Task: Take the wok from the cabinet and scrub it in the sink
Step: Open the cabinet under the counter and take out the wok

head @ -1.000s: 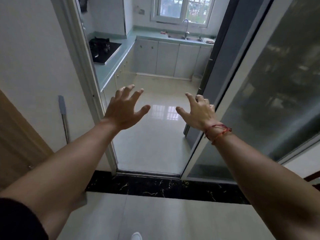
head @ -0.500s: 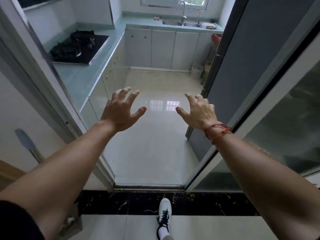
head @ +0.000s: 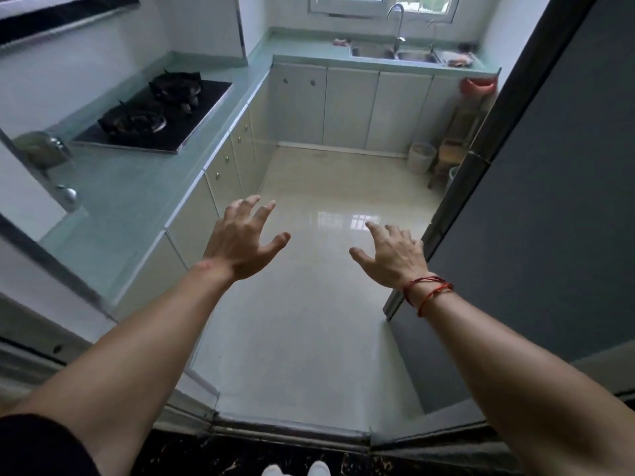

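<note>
Ahead, both arms reach out over the pale floor (head: 309, 304) at a kitchen doorway. The left hand (head: 240, 242) has its fingers spread and slightly curled, holding nothing; the right hand (head: 391, 255), with a red string (head: 426, 290) around its wrist, is likewise spread wide and bare. Neither touches anything. No wok shows in this view; the cabinets (head: 350, 104) along the far wall and under the left counter (head: 130, 201) all have their doors closed. The sink (head: 395, 55) sits in the far counter below a window, with a curved tap (head: 398, 22) rising behind it, well apart from both hands. A black stove (head: 154, 115) lies on the left counter. A dark door (head: 549, 201) stands just beside the right hand. White shoe tips (head: 295, 470) show at the bottom edge, on the dark threshold.
</note>
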A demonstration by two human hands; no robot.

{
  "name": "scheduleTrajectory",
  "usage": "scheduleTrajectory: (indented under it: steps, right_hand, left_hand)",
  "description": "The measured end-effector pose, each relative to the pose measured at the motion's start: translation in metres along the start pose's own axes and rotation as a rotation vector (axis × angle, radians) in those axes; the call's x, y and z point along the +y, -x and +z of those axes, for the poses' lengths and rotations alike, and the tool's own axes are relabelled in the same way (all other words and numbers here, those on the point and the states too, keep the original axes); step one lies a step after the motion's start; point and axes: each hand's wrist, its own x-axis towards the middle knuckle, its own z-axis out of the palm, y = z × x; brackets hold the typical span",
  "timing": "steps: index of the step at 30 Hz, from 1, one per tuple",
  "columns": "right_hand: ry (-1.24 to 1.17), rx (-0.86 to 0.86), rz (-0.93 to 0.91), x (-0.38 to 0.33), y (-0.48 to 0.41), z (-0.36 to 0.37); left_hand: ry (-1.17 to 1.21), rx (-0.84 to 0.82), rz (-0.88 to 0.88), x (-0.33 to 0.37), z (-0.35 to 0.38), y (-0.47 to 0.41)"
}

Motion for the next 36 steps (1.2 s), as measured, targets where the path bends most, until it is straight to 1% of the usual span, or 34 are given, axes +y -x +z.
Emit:
scheduleTrajectory:
  steps: [6,10,17,23,28,36]
  right_hand:
    - [0.012,-0.047,-0.02,0.004,-0.077,0.027]
    - [0.027,-0.058,-0.036,0.005,-0.135,0.054]
    - [0.076,-0.052,-0.099,-0.011,-0.288,0.077]
    - [0.072,-0.064,-0.202,-0.046,-0.405,0.083]
    - [0.07,-0.105,-0.315,-0.08,-0.478,0.102]
    - [0.066,-0.2,-0.637,-0.156,-0.577,0.144]
  left_hand:
    - [0.011,-0.029,-0.016,-0.011,0.032,-0.069]
    - [0.019,-0.03,-0.032,-0.033,0.061,-0.125]
    - [0.028,-0.024,-0.103,-0.088,0.111,-0.245]
    - [0.027,-0.049,-0.225,-0.137,0.12,-0.323]
    - [0.005,-0.056,-0.344,-0.179,0.126,-0.355]
    - [0.013,-0.012,-0.677,-0.238,0.139,-0.363]
